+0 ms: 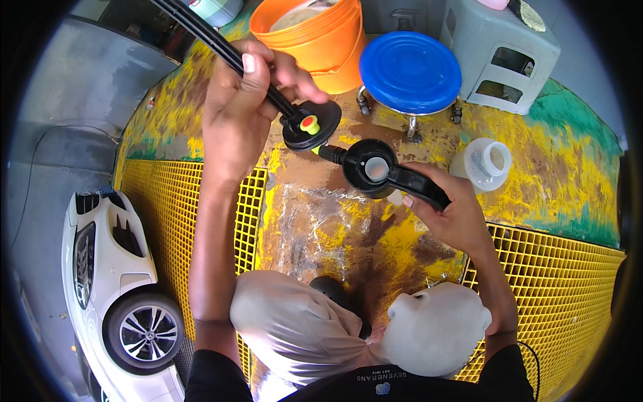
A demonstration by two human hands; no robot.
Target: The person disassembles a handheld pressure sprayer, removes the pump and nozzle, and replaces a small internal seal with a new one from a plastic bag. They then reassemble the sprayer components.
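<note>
Black rod (207,35), upper end cut off, clamped in left fingers (284,67), partly hidden right fingers (437,175) around black handle (424,188)

Disc cap (329,118) and handled cup (402,177) are finished in black, button (309,124) in red and yellow. Bucket (325,50) is coloured orange, stool (410,72) blue; floor (315,228) is mottled yellow, brown, green.

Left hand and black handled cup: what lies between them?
Between left hand and cup, the head view shows the black rod, a black disc with a red and yellow knob, then a ridged connector.
</note>
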